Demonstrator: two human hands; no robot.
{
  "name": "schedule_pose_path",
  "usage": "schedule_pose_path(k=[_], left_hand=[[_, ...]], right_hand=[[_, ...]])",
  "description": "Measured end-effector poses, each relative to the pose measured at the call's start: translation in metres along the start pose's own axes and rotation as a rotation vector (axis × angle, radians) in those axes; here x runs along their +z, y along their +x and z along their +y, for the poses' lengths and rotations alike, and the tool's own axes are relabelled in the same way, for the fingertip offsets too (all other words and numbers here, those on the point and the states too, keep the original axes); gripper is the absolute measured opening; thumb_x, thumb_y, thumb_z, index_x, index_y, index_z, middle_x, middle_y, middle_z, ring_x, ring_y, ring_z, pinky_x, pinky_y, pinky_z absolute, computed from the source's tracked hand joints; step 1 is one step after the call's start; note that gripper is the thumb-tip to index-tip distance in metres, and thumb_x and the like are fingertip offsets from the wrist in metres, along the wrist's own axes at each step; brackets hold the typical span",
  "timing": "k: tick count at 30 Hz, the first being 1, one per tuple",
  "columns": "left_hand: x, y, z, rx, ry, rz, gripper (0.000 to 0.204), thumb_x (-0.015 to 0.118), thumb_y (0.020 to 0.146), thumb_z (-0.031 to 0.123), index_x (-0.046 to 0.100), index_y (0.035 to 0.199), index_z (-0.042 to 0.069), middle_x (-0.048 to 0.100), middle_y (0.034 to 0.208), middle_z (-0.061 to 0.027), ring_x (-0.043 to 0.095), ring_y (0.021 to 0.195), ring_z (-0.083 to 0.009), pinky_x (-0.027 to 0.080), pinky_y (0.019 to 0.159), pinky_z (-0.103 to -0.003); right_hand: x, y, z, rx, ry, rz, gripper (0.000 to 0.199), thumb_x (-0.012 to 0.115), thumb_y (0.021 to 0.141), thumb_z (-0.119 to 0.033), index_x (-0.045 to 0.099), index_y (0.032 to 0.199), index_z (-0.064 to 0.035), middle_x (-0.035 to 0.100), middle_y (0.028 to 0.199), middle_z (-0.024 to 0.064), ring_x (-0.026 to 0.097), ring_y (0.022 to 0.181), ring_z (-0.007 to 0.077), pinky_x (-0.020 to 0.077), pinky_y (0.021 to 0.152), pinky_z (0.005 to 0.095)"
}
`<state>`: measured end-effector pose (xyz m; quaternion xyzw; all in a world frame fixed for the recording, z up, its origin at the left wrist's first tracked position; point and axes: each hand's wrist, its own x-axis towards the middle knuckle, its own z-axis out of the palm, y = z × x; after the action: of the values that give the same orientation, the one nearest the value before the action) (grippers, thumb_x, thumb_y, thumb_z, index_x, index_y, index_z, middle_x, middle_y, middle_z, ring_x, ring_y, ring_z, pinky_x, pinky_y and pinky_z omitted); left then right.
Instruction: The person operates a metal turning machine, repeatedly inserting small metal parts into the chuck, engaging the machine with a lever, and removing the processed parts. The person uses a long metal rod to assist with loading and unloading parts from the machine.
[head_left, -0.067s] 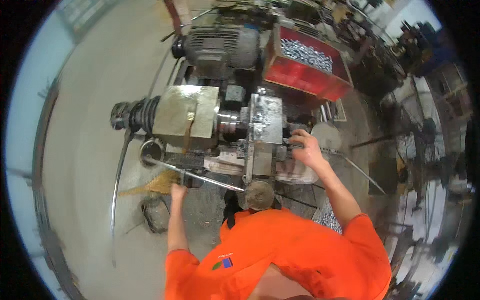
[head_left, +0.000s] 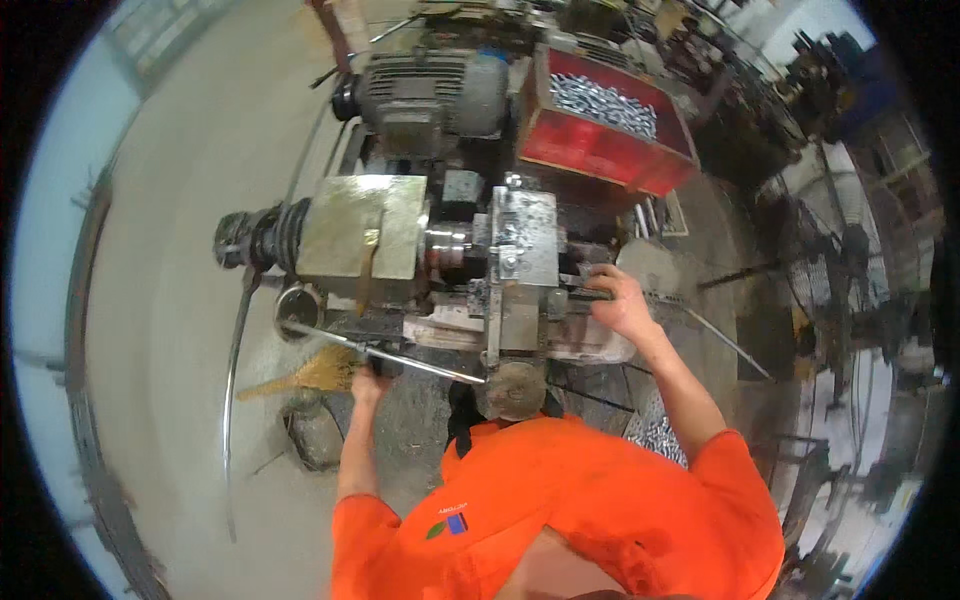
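A greasy metal machine stands before me, with a block-shaped housing [head_left: 352, 228], a shiny round spindle [head_left: 447, 244] and an upright clamp block [head_left: 528, 235]. My right hand [head_left: 624, 305] is at the right end of the clamp block, fingers curled in against the machine; whatever they pinch is too small and dark to name. Lower left, my left hand [head_left: 369, 384] is closed at a dark part under a long steel lever [head_left: 420, 366]. Its fingertips are hidden there. The lever slants from a round hub [head_left: 300, 308] toward my waist.
Behind the clamp block sits a red bin [head_left: 610, 150] heaped with small shiny metal pieces. A finned motor [head_left: 435, 95] is at the back. More metal pieces [head_left: 658, 438] lie by my right side. A broom head [head_left: 305, 375] rests on the floor left; a tall rod [head_left: 234, 390] stands beyond.
My right fingers have curled in closer to the machine's right end. The left hand has shifted slightly right under the lever. The whole scene has slid a little left in view.
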<state>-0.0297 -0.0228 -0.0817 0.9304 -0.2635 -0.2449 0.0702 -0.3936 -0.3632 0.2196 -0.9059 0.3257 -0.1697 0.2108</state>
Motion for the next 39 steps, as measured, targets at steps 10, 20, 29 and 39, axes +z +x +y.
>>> schedule_pose_path(k=[10,20,29,39], left_hand=[[-0.057,-0.002,0.025,0.156,0.508,0.021,0.015,0.055,0.076,0.023,0.064,0.085,0.015,0.065,0.084,-0.0102,0.064,0.080,-0.0267,0.050,0.067,-0.042],[-0.145,-0.077,0.034,0.019,-0.668,0.103,0.030,0.058,0.080,0.007,0.055,0.108,-0.002,0.065,0.077,-0.0133,0.064,0.058,-0.0189,0.050,0.052,-0.028],[-0.120,-0.055,0.114,-0.259,-1.136,0.104,0.052,0.062,0.083,0.033,0.043,0.115,-0.003,0.061,0.073,-0.0122,0.062,0.054,-0.0245,0.051,0.044,-0.031],[-0.100,-0.048,0.116,-0.162,-1.115,0.261,0.022,0.053,0.083,0.016,0.047,0.094,-0.002,0.059,0.066,-0.0141,0.059,0.052,-0.0235,0.049,0.042,-0.033]], right_hand=[[-0.082,-0.130,0.175,0.514,-0.076,0.078,0.041,0.062,0.055,-0.014,0.065,0.095,-0.0034,0.059,0.107,0.0150,0.057,0.097,0.0325,0.0464,0.082,0.0372],[-0.085,-0.266,0.356,1.028,-0.650,-0.232,0.038,0.064,0.066,-0.023,0.057,0.099,-0.0039,0.060,0.103,0.0167,0.055,0.101,0.0334,0.0460,0.083,0.0405],[0.002,-0.362,0.209,1.011,-0.421,-0.039,0.036,0.065,0.059,-0.027,0.061,0.087,-0.0045,0.062,0.084,0.0186,0.060,0.073,0.0377,0.0478,0.066,0.0453],[0.053,-0.334,0.106,1.096,0.097,0.305,0.025,0.054,0.061,-0.021,0.054,0.073,0.0009,0.054,0.063,0.0223,0.053,0.061,0.0404,0.0417,0.057,0.0446]])
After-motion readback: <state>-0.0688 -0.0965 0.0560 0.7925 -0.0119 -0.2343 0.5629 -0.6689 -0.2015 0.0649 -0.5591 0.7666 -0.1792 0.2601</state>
